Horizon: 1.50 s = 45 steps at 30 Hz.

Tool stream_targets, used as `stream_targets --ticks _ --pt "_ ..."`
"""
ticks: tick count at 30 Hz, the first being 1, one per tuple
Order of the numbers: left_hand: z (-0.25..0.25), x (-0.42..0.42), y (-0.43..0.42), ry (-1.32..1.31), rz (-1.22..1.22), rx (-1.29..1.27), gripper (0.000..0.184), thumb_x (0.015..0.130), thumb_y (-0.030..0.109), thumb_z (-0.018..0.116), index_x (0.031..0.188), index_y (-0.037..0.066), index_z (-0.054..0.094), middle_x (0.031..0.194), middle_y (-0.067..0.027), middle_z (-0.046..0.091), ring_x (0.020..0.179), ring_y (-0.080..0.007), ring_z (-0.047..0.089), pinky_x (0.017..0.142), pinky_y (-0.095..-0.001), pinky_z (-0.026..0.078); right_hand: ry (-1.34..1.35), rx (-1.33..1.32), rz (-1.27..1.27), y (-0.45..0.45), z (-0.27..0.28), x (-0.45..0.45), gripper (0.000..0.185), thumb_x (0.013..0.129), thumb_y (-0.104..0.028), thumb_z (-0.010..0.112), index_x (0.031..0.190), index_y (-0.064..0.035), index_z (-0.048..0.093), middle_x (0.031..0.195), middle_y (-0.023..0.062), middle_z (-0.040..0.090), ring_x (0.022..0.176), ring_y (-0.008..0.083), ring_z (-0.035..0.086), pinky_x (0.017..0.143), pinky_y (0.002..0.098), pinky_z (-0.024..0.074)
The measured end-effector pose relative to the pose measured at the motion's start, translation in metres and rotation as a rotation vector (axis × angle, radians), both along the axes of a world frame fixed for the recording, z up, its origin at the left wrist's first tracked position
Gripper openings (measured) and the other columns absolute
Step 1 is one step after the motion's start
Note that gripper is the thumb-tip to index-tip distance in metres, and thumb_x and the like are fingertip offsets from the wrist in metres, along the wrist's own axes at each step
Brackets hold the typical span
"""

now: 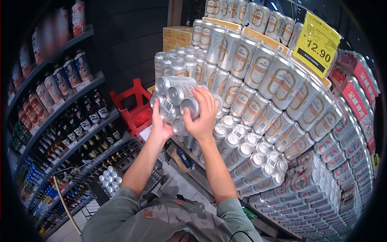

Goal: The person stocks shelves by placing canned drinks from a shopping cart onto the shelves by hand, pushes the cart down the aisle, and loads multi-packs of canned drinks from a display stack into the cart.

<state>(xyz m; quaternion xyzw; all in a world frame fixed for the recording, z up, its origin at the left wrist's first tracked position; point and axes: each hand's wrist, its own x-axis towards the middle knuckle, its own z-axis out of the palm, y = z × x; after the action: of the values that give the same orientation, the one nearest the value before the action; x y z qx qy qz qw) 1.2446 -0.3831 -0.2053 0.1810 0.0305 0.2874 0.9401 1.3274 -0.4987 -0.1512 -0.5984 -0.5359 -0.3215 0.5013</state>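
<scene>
Between my two hands is a pack of silver beer cans point(175, 95), tilted so that several can ends face me, with a small barcode label among them. My left hand point(161, 124) is closed on the pack's left and lower side. On the right side, my right hand point(202, 115) wraps over the cans with its thumb across one can end. Behind the pack stand stacked silver cans point(177, 64) of similar look. More upright packs point(246, 149) sit just right of my right forearm.
A tall display of cans point(262, 64) rises at right, with a yellow price sign point(316, 44). Red-and-silver can packs point(298, 181) are stacked lower right. A red plastic stand point(131, 107) is ahead left. A shopping cart point(149, 155) holds a can pack point(110, 179). Bottle shelves point(76, 92) line the left.
</scene>
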Motion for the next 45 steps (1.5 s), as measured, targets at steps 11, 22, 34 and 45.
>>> stream_targets --ticks 11,22,34,45 --pt "-0.154 -0.099 -0.017 -0.204 -0.03 -0.187 0.087 0.091 0.073 0.035 0.154 0.012 0.026 0.155 -0.0153 0.033 0.142 -0.0354 0.034 0.115 -0.0539 0.029 0.17 -0.792 -0.002 -0.024 -0.051 -0.125 0.086 0.071 -0.031 0.081 0.146 -0.0132 0.042 0.156 0.0229 0.026 0.144 0.0455 0.021 0.11 0.0696 0.0104" --pt "-0.267 -0.271 0.078 0.484 0.087 -0.362 0.062 0.094 0.03 0.065 0.144 0.006 0.037 0.131 -0.0134 0.054 0.121 -0.0233 0.056 0.095 -0.0375 0.053 1.087 -1.003 0.604 0.124 -0.269 -0.194 0.09 0.082 -0.019 0.079 0.147 0.0089 0.024 0.146 0.023 0.039 0.132 0.025 0.043 0.108 0.0336 0.0357" --pt "-0.511 -0.288 0.212 1.031 0.586 -0.114 0.094 0.092 0.039 0.067 0.151 -0.009 0.013 0.154 -0.0276 0.028 0.143 -0.0291 0.028 0.116 -0.0336 0.025 1.751 -1.107 0.744 0.306 -0.522 -0.22 0.054 0.094 -0.009 0.064 0.143 -0.001 0.041 0.131 0.0088 0.057 0.116 0.0148 0.055 0.099 0.0285 0.0439" --pt "-0.616 -0.299 0.213 1.339 0.806 0.344 0.079 0.07 0.007 0.061 0.144 0.005 0.034 0.142 -0.0109 0.033 0.127 -0.025 0.038 0.108 -0.0402 0.029 1.78 -1.123 0.541 0.327 -0.669 -0.227 0.069 0.087 -0.01 0.074 0.143 0.0102 0.038 0.127 0.0136 0.06 0.107 0.0139 0.06 0.091 0.0257 0.0482"
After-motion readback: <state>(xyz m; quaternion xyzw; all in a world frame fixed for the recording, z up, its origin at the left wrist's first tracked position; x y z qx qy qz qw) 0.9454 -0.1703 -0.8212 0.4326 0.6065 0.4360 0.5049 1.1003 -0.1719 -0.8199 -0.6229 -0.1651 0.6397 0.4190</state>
